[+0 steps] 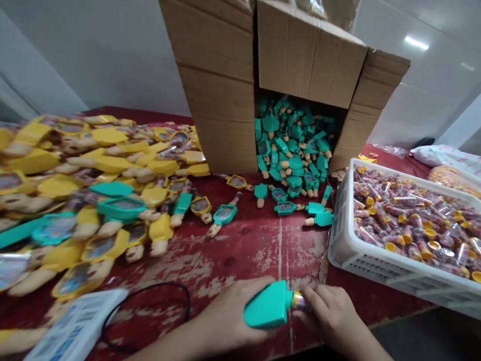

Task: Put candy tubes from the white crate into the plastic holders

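Note:
A teal plastic toy piece [266, 308], flat-backed with a short neck, lies in the grip of my left hand [235, 311] near the table's front edge. My right hand [330, 311] closes on a small clear tube [299, 301] with a yellow end, which meets the teal piece's neck. Its far end is hidden by my fingers. Beyond my hands, several similar teal pieces [224, 214] lie loose on the red table [240, 250], some with a tube attached.
A cardboard box [225, 100] on its side spills teal pieces [295, 145]. At right, a white plastic basket [340, 240] holds many small tubes [409, 215]. Yellow toy pieces [112, 160] are heaped at left. A white printed packet [77, 326] and black cord [165, 284] lie in front.

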Demonstrator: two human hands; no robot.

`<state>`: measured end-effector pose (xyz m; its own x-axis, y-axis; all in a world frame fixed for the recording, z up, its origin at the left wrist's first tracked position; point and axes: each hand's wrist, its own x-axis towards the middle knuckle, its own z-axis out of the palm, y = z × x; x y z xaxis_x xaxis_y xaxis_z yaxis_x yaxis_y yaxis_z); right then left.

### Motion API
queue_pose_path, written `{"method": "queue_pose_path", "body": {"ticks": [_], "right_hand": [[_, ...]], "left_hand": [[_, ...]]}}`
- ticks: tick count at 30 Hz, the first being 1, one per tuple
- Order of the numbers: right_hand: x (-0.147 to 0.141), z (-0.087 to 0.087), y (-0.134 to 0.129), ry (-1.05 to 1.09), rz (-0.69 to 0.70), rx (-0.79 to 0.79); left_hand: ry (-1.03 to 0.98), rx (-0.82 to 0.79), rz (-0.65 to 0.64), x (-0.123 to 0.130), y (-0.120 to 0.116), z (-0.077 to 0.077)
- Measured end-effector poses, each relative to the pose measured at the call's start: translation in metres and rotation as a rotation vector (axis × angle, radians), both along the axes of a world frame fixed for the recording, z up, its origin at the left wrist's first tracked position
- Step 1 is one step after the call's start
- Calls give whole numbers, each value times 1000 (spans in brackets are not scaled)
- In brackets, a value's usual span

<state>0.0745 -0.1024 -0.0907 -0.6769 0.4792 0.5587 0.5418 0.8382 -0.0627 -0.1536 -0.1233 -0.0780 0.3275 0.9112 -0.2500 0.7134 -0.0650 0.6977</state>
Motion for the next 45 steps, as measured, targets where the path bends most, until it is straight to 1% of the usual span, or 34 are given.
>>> {"method": "queue_pose_path", "body": {"ticks": [4,7,8,9,10,11,13,14,15,16,17,18,19,20,21,22,23,24,25,26,27,28,30,31,32,33,34,35,36,38,40,43,44,45], "right_hand": [[3,8,-11,-76,90,-64],[5,10,-18,-87,126,-65],[5,9,-19,-68,130,-95],[4,8,-19,-33,134,-176],[3,7,-19,24,125,-325],[2,4,-18,89,105,-558],[-3,-2,-14,226,18,-1205],[-5,-5,-12,278,-37,-1525],[-7,-7,-11,310,-86,-1757],[-8,-8,-9,335,-129,-1842],[-8,-7,-8,339,-144,-1776],[-8,-4,-6,326,-138,-1555],[-6,0,-5,273,-99,-1233],[-4,6,-3,186,-36,-864],[-1,12,-2,83,41,-511],[1,17,0,-19,120,-221],[3,21,2,-102,194,-16],[5,24,3,-150,243,105],[6,23,4,-164,269,129],[5,19,4,-139,263,56],[4,13,4,-85,225,-115],[2,5,3,-9,159,-382],[-5,-14,1,183,-17,-1125],[-8,-22,0,282,-99,-1500],[-11,-30,-1,367,-159,-1800],[-12,-35,-2,435,-193,-1987],[-13,-38,-2,472,-202,-2060],[-13,-39,-2,477,-194,-2025],[-12,-37,-2,466,-191,-1898],[-7,-28,-2,379,-168,-1519],[-1,-16,-2,227,-84,-1081],[7,-1,-1,-23,112,-397],[9,2,-1,-70,156,-214],[9,4,-1,-90,181,-95]], "left_hand": [[107,75,-206,-7,0,14],[129,139,-273,-9,-2,18],[141,184,-282,-9,-3,17],[159,256,-302,-10,-5,16],[183,377,-330,-10,-7,14],[227,532,-357,-11,-9,11],[355,843,-399,-12,-11,5],[420,951,-410,-14,-11,2],[474,1010,-412,-15,-10,-1],[495,1021,-416,-17,-6,-3],[475,973,-423,-20,-2,-4],[414,885,-412,-23,4,-4],[338,748,-368,-26,11,-3],[253,570,-307,-29,18,-2],[154,360,-258,-30,25,1],[48,125,-250,-31,30,4],[-61,-109,-286,-30,33,7],[-169,-316,-361,-29,34,9],[-245,-471,-437,-26,33,10],[-263,-520,-473,-23,29,9],[-205,-443,-454,-21,25,6],[-79,-244,-400,-19,21,3],[243,362,-328,-17,15,-7],[376,649,-343,-18,14,-12],[459,868,-394,-20,15,-17],[495,1011,-450,-21,17,-20],[496,1086,-490,-23,21,-23],[481,1110,-508,-25,24,-24],[465,1099,-508,-27,27,-25],[418,985,-496,-28,30,-21],[356,698,-475,-27,28,-12],[258,157,-370,-21,22,5],[221,26,-359,-18,20,9],[176,-46,-369,-16,18,12]]}}
